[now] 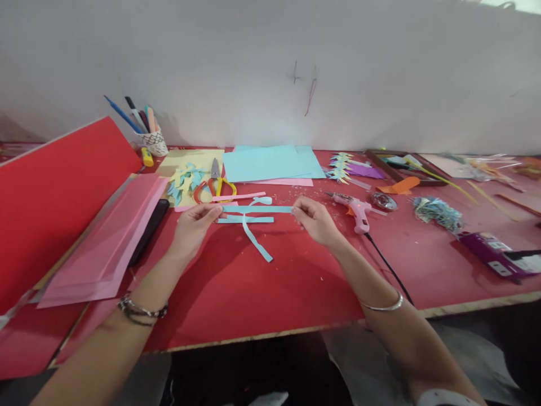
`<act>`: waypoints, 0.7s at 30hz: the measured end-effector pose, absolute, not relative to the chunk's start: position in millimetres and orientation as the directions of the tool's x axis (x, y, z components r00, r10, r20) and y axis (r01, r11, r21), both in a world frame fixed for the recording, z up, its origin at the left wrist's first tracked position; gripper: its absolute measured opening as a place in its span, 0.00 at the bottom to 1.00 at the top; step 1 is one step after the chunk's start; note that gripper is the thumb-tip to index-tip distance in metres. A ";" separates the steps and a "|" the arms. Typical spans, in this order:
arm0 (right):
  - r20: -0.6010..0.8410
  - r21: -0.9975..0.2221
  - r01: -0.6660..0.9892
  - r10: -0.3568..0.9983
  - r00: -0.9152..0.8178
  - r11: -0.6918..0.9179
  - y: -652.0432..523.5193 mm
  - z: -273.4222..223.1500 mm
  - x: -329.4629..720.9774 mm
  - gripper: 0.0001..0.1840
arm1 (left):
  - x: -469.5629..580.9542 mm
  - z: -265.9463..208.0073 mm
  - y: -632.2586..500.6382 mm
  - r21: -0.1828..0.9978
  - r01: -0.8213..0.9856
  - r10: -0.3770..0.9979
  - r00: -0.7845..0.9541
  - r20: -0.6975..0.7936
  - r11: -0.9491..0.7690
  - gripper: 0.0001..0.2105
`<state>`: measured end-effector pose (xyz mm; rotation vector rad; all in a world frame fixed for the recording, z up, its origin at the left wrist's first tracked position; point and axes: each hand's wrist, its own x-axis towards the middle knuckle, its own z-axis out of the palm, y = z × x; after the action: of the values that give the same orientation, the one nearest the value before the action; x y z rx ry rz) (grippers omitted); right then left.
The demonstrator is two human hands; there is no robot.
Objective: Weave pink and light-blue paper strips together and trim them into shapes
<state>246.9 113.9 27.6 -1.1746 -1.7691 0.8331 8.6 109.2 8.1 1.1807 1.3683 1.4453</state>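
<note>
Between the two hands, just in front of the scissors [214, 186], a light blue paper strip [257, 209] is stretched flat: the left hand [195, 221] pinches its left end between thumb and fingers, and the right hand [313, 219] pinches its right end the same way, both closed on the paper. It looks very light, thin and limp, easy to crease or tear, so the ends seem the sensible places to grip, with gentle tension. Below it, nearer than the scissors, lie a shorter blue strip [245, 220] and a slanted blue strip [257, 241] on the red table [253, 287]. Beyond the scissors lie light blue paper sheets [273, 162], and left of the scissors a heap of cut paper leaves [185, 180]. Far left of the scissors rest pink folded sheets [105, 248], with a cup of pens [153, 141] behind. Right of the scissors sits a pink glue gun [354, 208], its cord trailing off the table edge. No writing or brand can be read.
</note>
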 end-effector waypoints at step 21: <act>0.081 -0.953 0.219 0.870 -0.486 0.211 116.6 27.9 258.7 0.19 | 42.5 3.7 131.8 0.572 0.777 0.932 0.052 0.358 -0.263 0.07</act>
<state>258.7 116.6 27.9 -1.0110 -1.8463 1.2964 42.5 131.8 3.7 2.1019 1.7504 1.0083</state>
